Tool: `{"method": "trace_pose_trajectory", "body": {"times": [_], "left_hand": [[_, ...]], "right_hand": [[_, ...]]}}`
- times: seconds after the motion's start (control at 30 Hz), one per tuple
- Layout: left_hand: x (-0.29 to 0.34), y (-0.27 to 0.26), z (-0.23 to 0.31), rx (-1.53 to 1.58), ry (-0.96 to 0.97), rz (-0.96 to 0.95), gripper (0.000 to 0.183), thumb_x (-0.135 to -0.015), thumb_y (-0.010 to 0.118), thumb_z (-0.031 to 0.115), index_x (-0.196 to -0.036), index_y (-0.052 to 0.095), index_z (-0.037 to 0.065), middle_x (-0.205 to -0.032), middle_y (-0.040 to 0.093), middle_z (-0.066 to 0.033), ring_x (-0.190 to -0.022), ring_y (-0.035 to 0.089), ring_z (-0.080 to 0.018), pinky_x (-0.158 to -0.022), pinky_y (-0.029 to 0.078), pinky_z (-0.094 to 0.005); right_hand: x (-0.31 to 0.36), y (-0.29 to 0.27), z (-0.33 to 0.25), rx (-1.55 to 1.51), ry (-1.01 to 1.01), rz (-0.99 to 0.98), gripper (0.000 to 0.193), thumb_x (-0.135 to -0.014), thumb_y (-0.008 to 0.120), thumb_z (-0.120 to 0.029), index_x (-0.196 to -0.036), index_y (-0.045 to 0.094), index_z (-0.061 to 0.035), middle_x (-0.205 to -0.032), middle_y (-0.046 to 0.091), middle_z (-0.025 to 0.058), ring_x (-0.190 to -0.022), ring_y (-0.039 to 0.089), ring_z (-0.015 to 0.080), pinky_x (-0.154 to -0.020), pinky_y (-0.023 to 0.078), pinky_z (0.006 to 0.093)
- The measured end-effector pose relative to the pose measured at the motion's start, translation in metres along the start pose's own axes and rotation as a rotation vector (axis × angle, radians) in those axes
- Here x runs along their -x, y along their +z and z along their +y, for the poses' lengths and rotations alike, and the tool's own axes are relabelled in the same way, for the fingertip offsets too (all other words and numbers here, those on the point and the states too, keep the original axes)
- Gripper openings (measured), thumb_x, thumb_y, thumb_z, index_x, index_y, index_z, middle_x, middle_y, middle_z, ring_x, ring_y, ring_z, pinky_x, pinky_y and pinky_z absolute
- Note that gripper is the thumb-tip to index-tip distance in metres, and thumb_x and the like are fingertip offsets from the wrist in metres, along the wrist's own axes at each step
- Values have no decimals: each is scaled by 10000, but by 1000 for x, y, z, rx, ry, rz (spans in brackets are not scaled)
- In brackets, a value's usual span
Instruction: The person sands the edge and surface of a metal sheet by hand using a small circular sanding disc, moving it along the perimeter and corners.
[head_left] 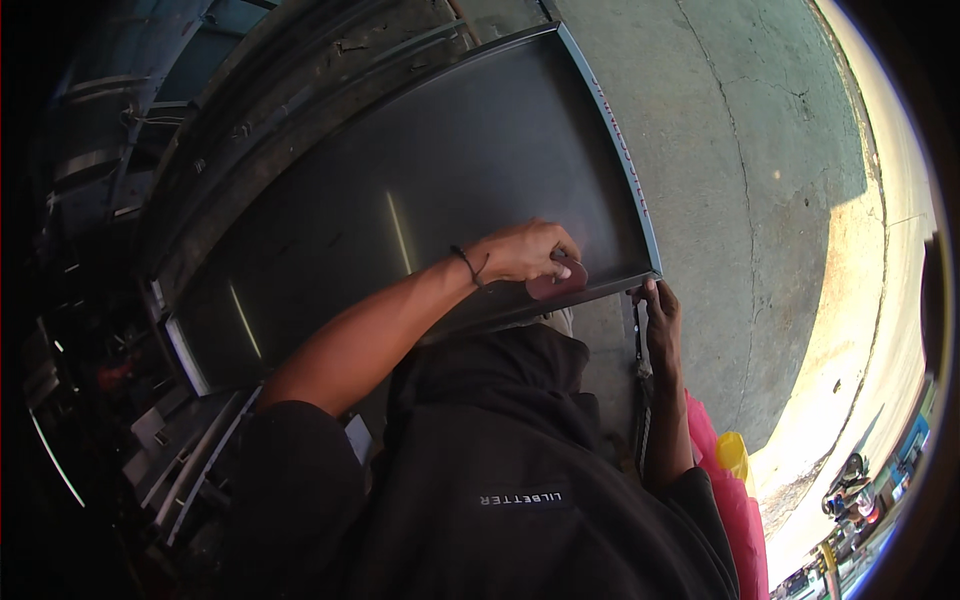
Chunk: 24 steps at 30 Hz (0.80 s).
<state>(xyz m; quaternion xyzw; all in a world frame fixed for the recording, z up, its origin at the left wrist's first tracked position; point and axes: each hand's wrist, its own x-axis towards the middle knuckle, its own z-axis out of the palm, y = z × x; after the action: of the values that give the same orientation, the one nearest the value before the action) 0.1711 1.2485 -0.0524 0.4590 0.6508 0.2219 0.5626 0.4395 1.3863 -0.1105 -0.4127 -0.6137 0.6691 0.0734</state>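
A large dark grey sheet-metal tray [470, 150] with low folded edges stretches across the view in front of me. My left hand [522, 250] is over its near right part, with the forearm lying across from the left. Pinched in its fingers is a reddish-brown sanding disc [556, 286], which lies against the tray near the front rim. My right hand [661, 315] holds the tray's near right corner, thumb at the rim. Its lower fingers are partly hidden.
Cracked grey concrete floor [740, 180] lies to the right, sunlit farther out. Beside my right arm hangs pink cloth [735, 500] with a yellow object [733, 455]. Metal pieces [185, 440] are stacked at lower left. Dark metal beams [330, 95] run behind the tray.
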Motion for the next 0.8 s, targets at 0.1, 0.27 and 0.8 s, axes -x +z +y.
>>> {"method": "trace_pose_trajectory", "body": {"times": [0.1, 0.27, 0.8], "left_hand": [[69, -11, -42, 49, -278, -148, 269, -886, 736, 185, -1118, 741, 49, -963, 747, -134, -947, 699, -260, -846, 520, -413], [109, -6, -82, 94, -321, -161, 248, -890, 731, 193, -1095, 752, 54, -957, 753, -105, -920, 700, -227, -822, 526, -395], [132, -7, -80, 60, -466, -131, 265, -899, 727, 206, -1102, 742, 38, -985, 742, -138, -1002, 696, -276, -903, 525, -408]], "right_hand": [[3, -1, -6, -10, 23, 14, 386, -1037, 564, -362, -903, 648, -10, -851, 662, 51, -816, 552, 117, -780, 437, 283], [0, 3, -13, -12, 42, 1, 376, -1037, 564, -353, -903, 644, -12, -846, 660, 52, -821, 556, 120, -788, 431, 283], [0, -2, -10, -9, 66, 0, 370, -1028, 577, -359, -917, 650, -14, -850, 658, 47, -815, 551, 117, -780, 432, 281]]}}
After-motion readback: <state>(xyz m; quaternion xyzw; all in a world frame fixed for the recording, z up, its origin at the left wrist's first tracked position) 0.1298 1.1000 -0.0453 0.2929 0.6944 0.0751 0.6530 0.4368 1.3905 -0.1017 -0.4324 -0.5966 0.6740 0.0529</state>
